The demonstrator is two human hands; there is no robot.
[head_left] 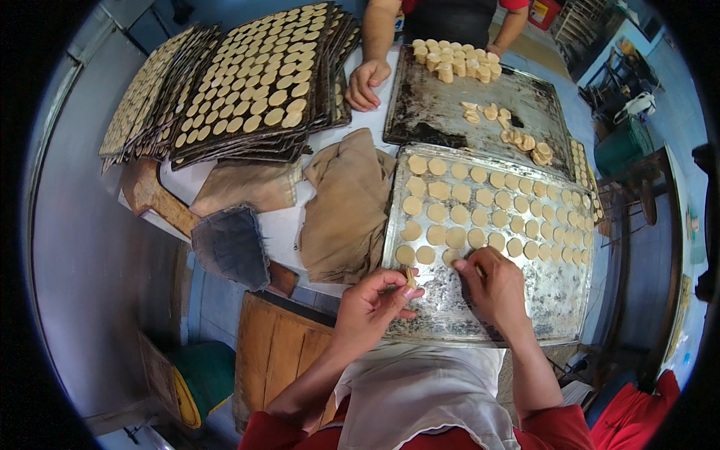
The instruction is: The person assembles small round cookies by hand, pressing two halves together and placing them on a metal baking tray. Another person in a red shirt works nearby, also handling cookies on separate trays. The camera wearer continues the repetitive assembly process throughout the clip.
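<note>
A metal baking tray (pixel 525 300) lies in front of me, its far part covered by rows of pale round dough discs (pixel 455 238). Over its near left edge, my left hand (pixel 380 301) pinches a small stack of dough discs (pixel 411 277) on edge between thumb and fingers. My right hand (pixel 491 285) is closed at the near row, thumb and fingertips on a single dough disc (pixel 451 257) at the tray surface. Whether that disc is lifted or touching the tray, I cannot tell.
Beyond stands another tray (pixel 420 112) with stacked and loose discs; a co-worker's hand (pixel 367 85) rests beside it. Tall stacks of filled trays (pixel 247 82) stand at the far left. Brown cloths (pixel 345 206) and a dark blue cloth pad (pixel 230 246) lie left of my tray.
</note>
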